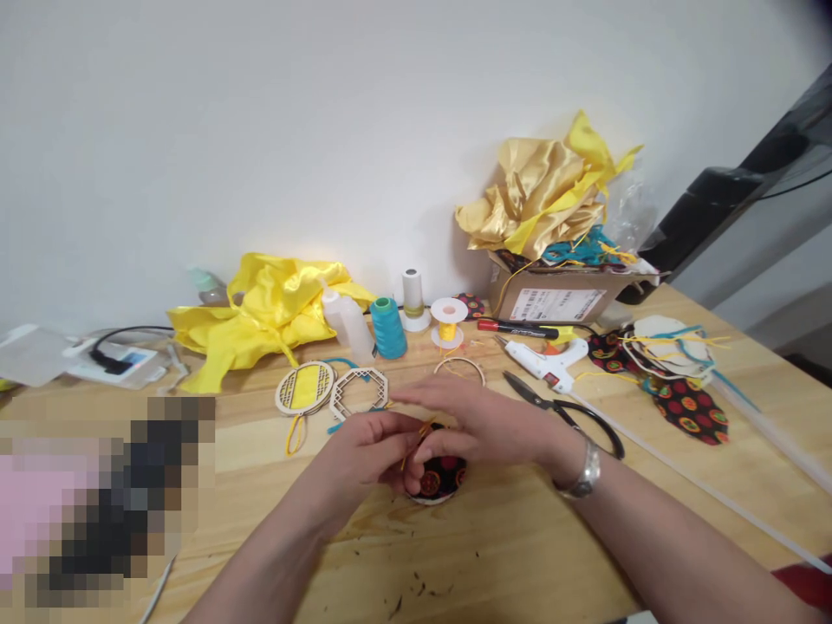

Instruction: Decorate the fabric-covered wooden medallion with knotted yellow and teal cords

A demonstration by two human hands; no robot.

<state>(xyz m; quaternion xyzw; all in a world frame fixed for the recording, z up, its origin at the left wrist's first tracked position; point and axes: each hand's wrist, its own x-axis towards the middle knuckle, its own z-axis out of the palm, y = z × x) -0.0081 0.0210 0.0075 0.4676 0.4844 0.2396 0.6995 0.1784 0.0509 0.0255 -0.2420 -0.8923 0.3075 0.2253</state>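
Note:
A round piece point(445, 477) covered in black fabric with red and orange patterns, pale along its lower rim, is partly hidden under my hands. My left hand point(367, 455) is closed at its left edge, fingertips against it. Over the top comes my right hand point(471, 425), its upper fingers stretched to the left and its thumb bent down beside the left fingertips. A thin yellow cord point(425, 426) shows between the hands, at the right thumb and fingers; its ends are hidden. A metal bracelet point(588, 471) is on my right wrist.
Behind the hands lie an oval frame point(304, 387), an octagonal lattice frame point(359, 394) and a thin ring point(459, 371). Black scissors point(562, 407) and a white glue gun point(549, 362) lie right. Thread spools, yellow fabric point(260, 312) and a cardboard box point(552, 290) stand along the wall.

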